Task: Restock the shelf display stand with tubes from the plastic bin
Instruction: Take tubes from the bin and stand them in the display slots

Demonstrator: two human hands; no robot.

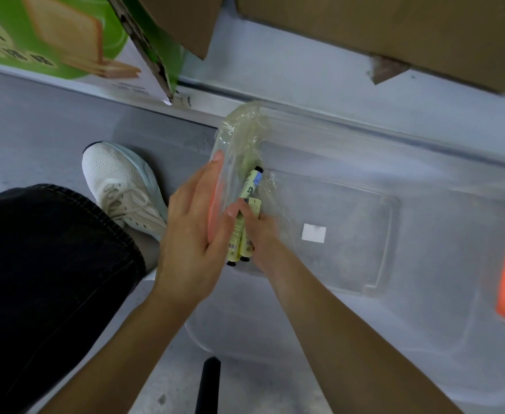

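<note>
Pale-yellow, black-capped tubes lie at the left end of the clear plastic bin on the floor, partly inside crinkled clear plastic wrap. R hand has its fingers curled round the bundle. L hand lies flat w/ straight fingers against the wrap. Risk: the wrap snags the caps on pull-out, so tubes slip & scatter.

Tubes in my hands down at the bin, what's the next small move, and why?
Probably draw the tubes down out of the clear wrap before lifting them from the plastic bin. The right hand grips a few, the left hand lies flat beside them, and loose wrap surrounds their upper ends.
</note>
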